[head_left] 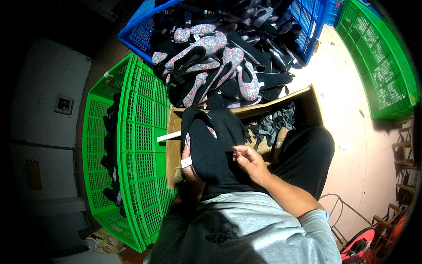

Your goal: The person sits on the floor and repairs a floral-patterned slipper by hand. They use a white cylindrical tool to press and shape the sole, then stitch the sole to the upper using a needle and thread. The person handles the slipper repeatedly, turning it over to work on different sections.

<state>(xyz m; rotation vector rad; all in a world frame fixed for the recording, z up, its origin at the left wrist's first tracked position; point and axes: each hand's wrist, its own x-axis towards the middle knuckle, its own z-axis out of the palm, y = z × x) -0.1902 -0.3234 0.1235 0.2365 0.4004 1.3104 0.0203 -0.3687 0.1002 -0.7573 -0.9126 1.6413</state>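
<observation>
My left hand (188, 163) grips a black fabric slipper (205, 152) over my left thigh. Floral lining shows at the slipper's opening, and a small white label (187, 163) sticks out beside my fingers. To the right of it is my right hand (249, 162), with thumb and fingers pinched together above my dark trousers. Whatever lies in that pinch, if anything, is too small to make out. An open cardboard box (173, 154) stands between my knees, holding grey and tan scraps (274, 125). A white stick (169, 136) juts out past the box's left edge.
A blue crate (136, 35) ahead is heaped with black and floral slippers (206, 48). On my left stands a green crate (145, 119) with dark pieces inside. Another green crate (378, 61) is at the far right. A metal-framed stool (340, 211) sits at lower right.
</observation>
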